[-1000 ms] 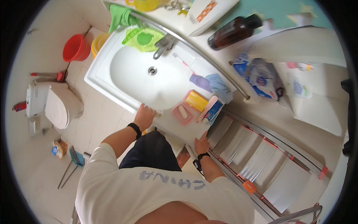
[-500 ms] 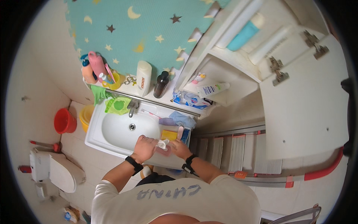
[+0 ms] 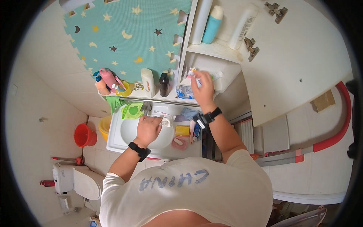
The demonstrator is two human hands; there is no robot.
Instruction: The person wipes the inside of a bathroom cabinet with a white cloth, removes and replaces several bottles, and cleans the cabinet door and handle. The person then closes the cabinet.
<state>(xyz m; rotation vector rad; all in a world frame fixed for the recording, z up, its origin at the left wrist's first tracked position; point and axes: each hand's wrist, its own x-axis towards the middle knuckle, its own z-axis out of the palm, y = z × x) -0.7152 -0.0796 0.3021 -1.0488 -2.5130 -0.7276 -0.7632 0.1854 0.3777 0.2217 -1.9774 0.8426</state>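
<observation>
My left hand (image 3: pixel 148 129), over the sink (image 3: pixel 130 130), has its fingers closed on a crumpled white tissue (image 3: pixel 166 121). My right hand (image 3: pixel 204 90) is raised to the lower cabinet shelf (image 3: pixel 223 60), fingers bent and apart, with nothing seen in them. Close to its fingertips stands a small white toy figure (image 3: pixel 191 72); whether they touch I cannot tell. A white tube (image 3: pixel 216 75) lies partly hidden behind that hand, and a blue-and-white packet (image 3: pixel 185 92) is beside it. On the sink's right rim are a yellow sponge (image 3: pixel 182 131) and a pink soap dish (image 3: pixel 179 143) with soap.
A dark bottle (image 3: pixel 163 85) and a white bottle (image 3: pixel 148 83) stand on the ledge beyond the sink. The cabinet door (image 3: pixel 298 64) hangs open at the right. A ladder (image 3: pixel 276 134) is below it. A red bucket (image 3: pixel 85 135) and a toilet (image 3: pixel 85 181) are at the left.
My right hand has left the tissue and gone up and away to the cabinet shelf. My left hand still has the tissue, now farther over the sink. The soap dish has come into plain sight.
</observation>
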